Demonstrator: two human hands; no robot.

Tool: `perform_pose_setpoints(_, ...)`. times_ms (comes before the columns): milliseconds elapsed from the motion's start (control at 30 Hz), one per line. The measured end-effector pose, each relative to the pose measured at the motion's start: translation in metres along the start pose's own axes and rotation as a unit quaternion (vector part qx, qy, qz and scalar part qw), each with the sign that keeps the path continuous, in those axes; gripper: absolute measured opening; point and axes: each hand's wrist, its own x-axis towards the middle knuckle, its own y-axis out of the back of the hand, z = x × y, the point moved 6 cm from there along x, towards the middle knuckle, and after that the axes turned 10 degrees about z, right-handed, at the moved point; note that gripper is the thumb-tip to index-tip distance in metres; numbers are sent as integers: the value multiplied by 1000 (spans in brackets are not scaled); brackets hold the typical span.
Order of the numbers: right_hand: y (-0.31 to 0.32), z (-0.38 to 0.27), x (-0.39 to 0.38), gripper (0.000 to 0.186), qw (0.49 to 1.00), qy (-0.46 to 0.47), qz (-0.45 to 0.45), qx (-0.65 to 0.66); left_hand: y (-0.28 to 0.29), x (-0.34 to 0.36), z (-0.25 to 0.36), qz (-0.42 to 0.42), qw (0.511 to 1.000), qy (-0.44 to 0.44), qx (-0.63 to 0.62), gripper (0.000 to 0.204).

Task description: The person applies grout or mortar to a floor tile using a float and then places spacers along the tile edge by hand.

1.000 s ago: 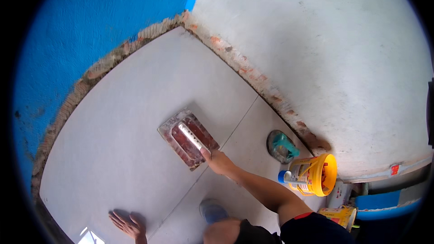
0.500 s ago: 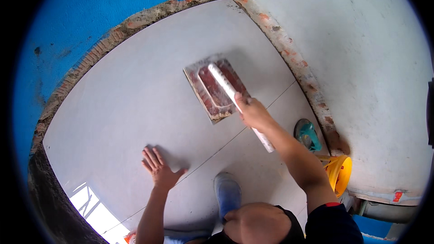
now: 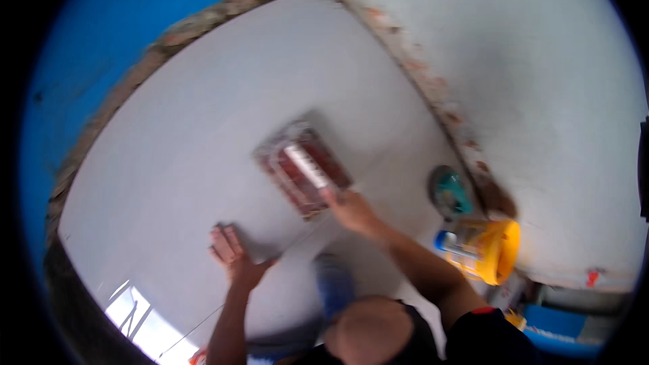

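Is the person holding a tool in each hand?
No: the right hand grips the white handle of the rectangular tool, while the left hand faces the pale tile palm down, thumb spread.

Dark short sleeve (image 3: 488, 338), red trim (image 3: 483, 310); black shorts (image 3: 423, 331); blue footwear (image 3: 335, 288).

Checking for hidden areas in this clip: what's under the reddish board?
Pale floor tile shows around the reddish board; the patch directly beneath and the board's underside are covered.

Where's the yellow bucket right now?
In the head view, the yellow bucket is at the lower right, just below the teal-handled round tool, near the white wall.
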Motion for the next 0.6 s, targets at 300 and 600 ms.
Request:
perform_pose_setpoints(300, 82, 132, -61, 53, 960, -83, 267, -15, -11, 0, -35, 70, 997, -22, -17, 143)
perform_pose_setpoints(600, 88, 143, 10, 47, 953, -1, 293, -69, 76, 34, -115, -90, 983, -136, 79, 94)
